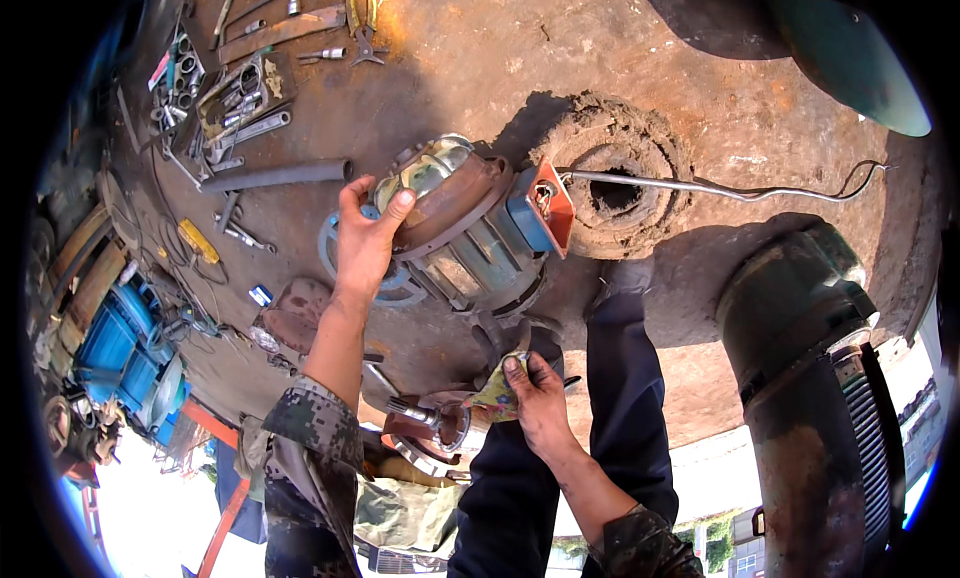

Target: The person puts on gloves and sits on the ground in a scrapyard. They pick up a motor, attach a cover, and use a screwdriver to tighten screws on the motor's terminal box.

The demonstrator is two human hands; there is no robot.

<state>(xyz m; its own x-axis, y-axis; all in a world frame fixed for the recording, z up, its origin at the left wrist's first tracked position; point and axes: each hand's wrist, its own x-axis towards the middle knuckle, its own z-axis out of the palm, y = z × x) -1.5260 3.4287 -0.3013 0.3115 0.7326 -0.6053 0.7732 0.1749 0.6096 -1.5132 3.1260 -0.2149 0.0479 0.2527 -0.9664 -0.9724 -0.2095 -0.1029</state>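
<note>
- at far left, loose wrenches [255, 131] lie on the ground, none in either hand.
- next, the left hand [362, 246] is at the near end of the motor [470, 263], thumb and fingers spread, not closed; whether they press on the casing i cannot tell.
- below it, a toothed shaft [412, 411] points left, just beside the rag.
- the motor lies on its side on the ground, mid-view, beyond the person's feet.
- the yellow patterned rag [494, 392] is pinched between the thumb and fingers of the right hand [545, 408], well apart from the motor.
- at the motor's right, an orange-lined box [553, 213] sits open.
- the step in hand looks like cleaning by hand; a next wipe would call for a firm pinch on the rag and a steady motor.
</note>
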